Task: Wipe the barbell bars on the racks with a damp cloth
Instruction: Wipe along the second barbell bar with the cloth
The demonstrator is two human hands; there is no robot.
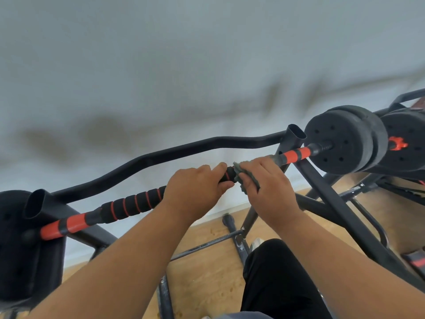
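Fingers of your left hand (195,192) are curled round the middle of the barbell bar (131,204), and your right hand (264,180) just beside it grips a grey cloth (241,178) wrapped against the same bar. From your head view the bar lies across the rack (296,134), its long axis running from lower left up to upper right, with orange bands near each end. Black weight plates (342,139) sit on its upper-right end, above the wooden floor (207,272).
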